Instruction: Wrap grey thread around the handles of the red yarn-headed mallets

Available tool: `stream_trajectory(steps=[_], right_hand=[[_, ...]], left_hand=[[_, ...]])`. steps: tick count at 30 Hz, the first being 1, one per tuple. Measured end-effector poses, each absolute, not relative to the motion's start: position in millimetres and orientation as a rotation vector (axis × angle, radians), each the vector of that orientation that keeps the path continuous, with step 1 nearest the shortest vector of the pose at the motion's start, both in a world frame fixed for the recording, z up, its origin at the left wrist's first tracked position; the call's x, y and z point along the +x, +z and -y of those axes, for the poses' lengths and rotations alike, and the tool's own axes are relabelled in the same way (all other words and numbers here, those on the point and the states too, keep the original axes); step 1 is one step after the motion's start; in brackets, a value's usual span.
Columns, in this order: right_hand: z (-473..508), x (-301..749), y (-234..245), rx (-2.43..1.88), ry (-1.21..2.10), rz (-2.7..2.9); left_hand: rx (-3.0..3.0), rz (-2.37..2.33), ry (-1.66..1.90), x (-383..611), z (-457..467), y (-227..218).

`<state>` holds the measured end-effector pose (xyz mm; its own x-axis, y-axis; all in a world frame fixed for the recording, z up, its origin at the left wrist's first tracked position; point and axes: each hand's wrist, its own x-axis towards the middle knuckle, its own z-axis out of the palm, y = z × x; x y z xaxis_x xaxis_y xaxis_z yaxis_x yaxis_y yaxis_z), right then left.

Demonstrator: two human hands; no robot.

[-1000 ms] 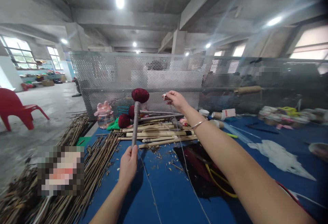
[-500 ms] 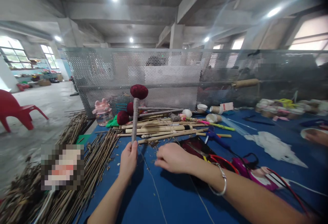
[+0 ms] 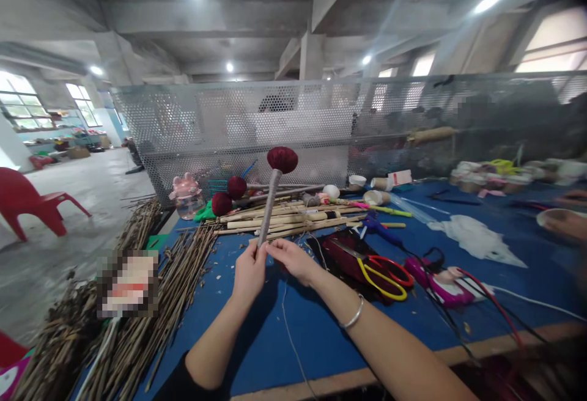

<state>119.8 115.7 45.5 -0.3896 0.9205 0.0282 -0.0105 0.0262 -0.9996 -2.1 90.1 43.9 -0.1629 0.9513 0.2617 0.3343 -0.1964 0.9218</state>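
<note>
A mallet-shaped piece point(image 3: 283, 160) with a dark red, rounded head stands tilted slightly right in front of me. Its stick point(image 3: 270, 205) is wrapped in grey cord. My left hand point(image 3: 250, 272) is closed round the lower end of that stick. Close beside it, my right hand point(image 3: 293, 260) pinches at the stick's lower end. A thin pale thread point(image 3: 290, 334) hangs from beneath the right fingers down over the table; its upper end is hidden by them. Two more dark red heads point(image 3: 222, 203) lie behind, at the left.
Scissors with yellow and red handles point(image 3: 383, 279) lie on dark cloth to the right. Beyond are a blue glue gun point(image 3: 378, 230), bamboo sticks point(image 3: 284, 222) and a white plastic bag point(image 3: 477, 239). Dry stalks point(image 3: 169, 303) fill the left edge. Another person's hand point(image 3: 562, 224) shows far right.
My left hand and the mallet-shaped piece appear farther right. My right hand has come in from apart to the stick's lower end. The scissors, earlier partly covered by my arm, now show fully.
</note>
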Motion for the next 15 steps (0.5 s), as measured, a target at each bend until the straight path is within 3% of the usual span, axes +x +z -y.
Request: stream_trajectory(steps=[4,10,15], right_hand=[[-118,127,53,-0.904,1.245,1.578],[-119,131,52,-0.842,1.2,1.626],[-119,135,49,-0.859,1.079,1.692]], left_hand=[[1.261,-1.275,1.304,5,-100,51],[0.83,-0.96,1.166,1,-95,50],[0.854,-0.874,1.268,1,-87,42]])
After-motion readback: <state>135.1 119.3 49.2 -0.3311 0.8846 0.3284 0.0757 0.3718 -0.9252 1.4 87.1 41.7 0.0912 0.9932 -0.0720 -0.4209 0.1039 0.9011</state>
